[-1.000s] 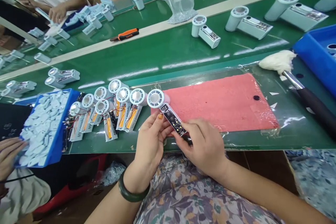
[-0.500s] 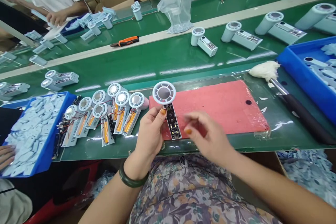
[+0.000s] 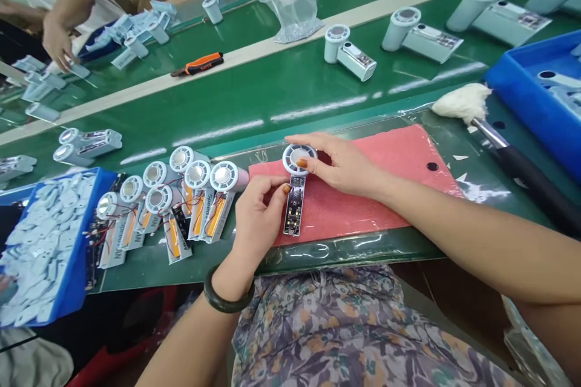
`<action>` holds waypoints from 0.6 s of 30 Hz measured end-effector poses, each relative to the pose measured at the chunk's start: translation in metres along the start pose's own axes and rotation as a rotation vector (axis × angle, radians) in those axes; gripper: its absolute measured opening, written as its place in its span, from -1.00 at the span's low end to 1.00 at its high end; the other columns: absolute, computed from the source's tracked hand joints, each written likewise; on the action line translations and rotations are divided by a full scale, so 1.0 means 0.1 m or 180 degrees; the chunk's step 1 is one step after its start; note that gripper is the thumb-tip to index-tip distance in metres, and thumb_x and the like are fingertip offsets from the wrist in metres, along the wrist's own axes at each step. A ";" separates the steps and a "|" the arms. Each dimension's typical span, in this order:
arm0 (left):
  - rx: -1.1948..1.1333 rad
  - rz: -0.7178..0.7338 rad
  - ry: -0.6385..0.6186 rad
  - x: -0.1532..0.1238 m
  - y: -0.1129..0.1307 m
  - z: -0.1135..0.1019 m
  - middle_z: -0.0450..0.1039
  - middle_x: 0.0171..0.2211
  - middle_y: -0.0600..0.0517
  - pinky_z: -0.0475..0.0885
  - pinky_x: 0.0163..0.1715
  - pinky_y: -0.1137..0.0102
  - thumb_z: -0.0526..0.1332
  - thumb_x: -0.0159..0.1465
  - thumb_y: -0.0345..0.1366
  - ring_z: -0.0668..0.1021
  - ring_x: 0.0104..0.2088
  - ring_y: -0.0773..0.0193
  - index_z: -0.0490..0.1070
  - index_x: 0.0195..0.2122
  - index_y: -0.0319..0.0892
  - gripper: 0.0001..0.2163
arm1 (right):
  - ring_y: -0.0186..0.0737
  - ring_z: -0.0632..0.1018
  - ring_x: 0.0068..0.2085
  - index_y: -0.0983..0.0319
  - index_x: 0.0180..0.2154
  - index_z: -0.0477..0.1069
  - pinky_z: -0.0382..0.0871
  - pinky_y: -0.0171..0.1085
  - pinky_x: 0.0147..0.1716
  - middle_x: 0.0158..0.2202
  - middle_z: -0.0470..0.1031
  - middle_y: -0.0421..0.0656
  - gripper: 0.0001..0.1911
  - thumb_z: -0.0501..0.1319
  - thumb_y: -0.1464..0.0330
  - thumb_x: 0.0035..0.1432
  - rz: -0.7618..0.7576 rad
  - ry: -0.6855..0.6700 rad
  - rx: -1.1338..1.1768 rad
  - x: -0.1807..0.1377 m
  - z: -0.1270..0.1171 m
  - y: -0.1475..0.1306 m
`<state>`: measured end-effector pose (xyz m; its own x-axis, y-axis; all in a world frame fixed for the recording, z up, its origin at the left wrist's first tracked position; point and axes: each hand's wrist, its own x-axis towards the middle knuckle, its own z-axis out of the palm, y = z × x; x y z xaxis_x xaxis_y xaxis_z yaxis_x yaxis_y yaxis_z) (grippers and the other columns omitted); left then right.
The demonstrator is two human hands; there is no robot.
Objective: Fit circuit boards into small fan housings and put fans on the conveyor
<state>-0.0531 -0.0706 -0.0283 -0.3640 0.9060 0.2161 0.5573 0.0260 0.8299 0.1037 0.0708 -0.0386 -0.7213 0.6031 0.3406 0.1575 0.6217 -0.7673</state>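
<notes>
A pale blue handheld fan body (image 3: 295, 208) lies over the pink mat, its round ringed head away from me and the circuit board in its handle facing up. My left hand (image 3: 261, 208) pinches the handle's left side near the neck. Around the round head my right hand (image 3: 342, 162) is closed, the thumb lying on its centre and the fingers at the far rim. Just left of my left hand stand several similar fan bodies (image 3: 223, 176) with orange cells and red wires showing.
The pink mat (image 3: 363, 199) covers the bench before me. On its right lie a black-handled tool with a white wrapped head (image 3: 463, 103) and a blue bin (image 3: 521, 81). A bin of pale blue parts (image 3: 45, 242) stands left. Orange pliers (image 3: 200, 65) and more fan bodies (image 3: 349, 51) lie beyond. Across, a co-worker's hand (image 3: 59, 45) reaches down.
My right hand has moved up and left onto the fan's round head and closed around it. The fan body now sits straighter, still in my left hand. The view has shifted slightly.
</notes>
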 end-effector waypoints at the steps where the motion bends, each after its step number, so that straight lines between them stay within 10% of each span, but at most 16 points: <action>1: -0.0045 0.0017 0.0029 -0.05 -0.01 -0.02 0.63 -0.23 -0.01 0.54 -0.20 0.34 0.27 0.34 -0.33 0.62 -0.26 0.26 0.60 -0.14 -0.12 -0.87 | -0.06 0.56 0.13 0.12 0.22 0.45 0.44 0.06 0.15 0.18 0.56 -0.08 -0.59 0.18 0.32 0.38 0.0011 0.0049 -0.0017 -0.01 0.02 0.00; 9: 0.1034 0.1362 0.0040 -0.53 -0.02 -0.09 0.57 0.03 -0.10 0.55 0.01 0.24 0.39 0.30 -0.29 0.62 -0.02 0.12 0.48 0.13 -0.05 -0.63 | -0.08 0.49 0.25 0.06 0.25 0.39 0.37 0.07 0.25 0.25 0.49 -0.10 -0.59 0.15 0.23 0.43 -0.0261 0.0296 0.0072 -0.10 0.04 0.04; 18: 0.1486 0.1837 0.0206 -0.55 -0.08 0.09 0.60 -0.07 -0.10 0.57 -0.08 0.31 0.37 0.33 -0.28 0.65 -0.11 0.13 0.43 0.15 -0.09 -0.63 | -0.02 0.52 0.22 0.12 0.29 0.34 0.46 0.10 0.18 0.27 0.47 -0.03 -0.51 0.18 0.31 0.36 -0.0115 0.0215 0.0068 -0.11 0.01 0.05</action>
<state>-0.0313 -0.1166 -0.0511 0.0474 0.8036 0.5933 0.9270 -0.2567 0.2736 0.1118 0.0662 -0.0466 -0.6791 0.6131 0.4037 0.1171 0.6334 -0.7649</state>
